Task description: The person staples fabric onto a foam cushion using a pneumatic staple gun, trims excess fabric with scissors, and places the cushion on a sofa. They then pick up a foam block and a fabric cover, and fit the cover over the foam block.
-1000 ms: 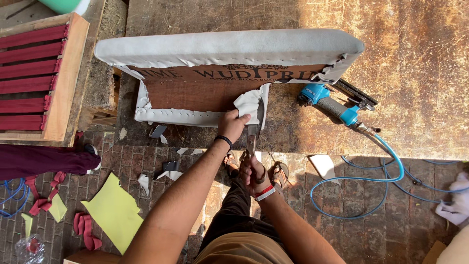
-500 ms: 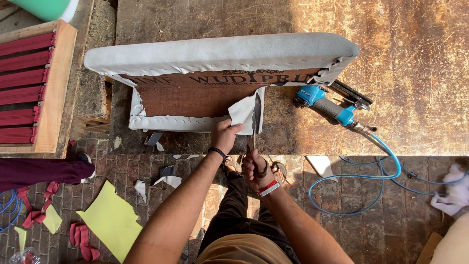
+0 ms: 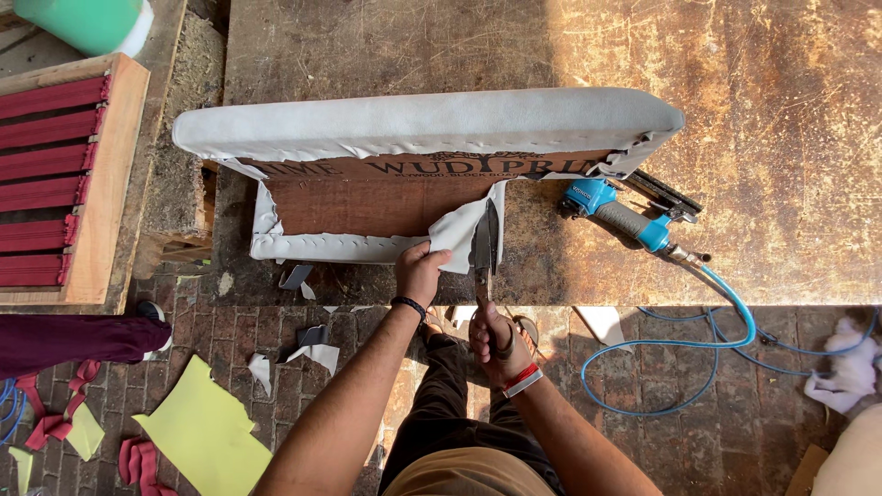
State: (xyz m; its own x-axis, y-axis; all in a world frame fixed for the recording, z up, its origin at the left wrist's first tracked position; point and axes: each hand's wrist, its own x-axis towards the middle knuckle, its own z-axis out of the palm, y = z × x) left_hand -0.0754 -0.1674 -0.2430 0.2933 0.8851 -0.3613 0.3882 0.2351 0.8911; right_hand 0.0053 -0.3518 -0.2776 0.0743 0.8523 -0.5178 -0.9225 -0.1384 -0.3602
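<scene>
Scissors [image 3: 484,246] upright at the near edge of the worktop [image 3: 790,138], blades partly spread against a loose flap of grey fabric [image 3: 457,234]; handles buried inside the right hand [image 3: 497,342], so finger loops hard to make out. Right hand curled tight around those handles, red band at the wrist. Left hand [image 3: 420,273] pinched shut on the flap's lower edge, fingertips hidden under the cloth. Flap hanging from a padded seat panel [image 3: 423,124] lying on the worktop, wooden underside facing the camera. Blue staple gun [image 3: 625,216] just right of the panel, its hose [image 3: 698,367] looping down to the brick floor [image 3: 367,331]. Yellow scraps [image 3: 207,436] below, partly cut off by the frame.
</scene>
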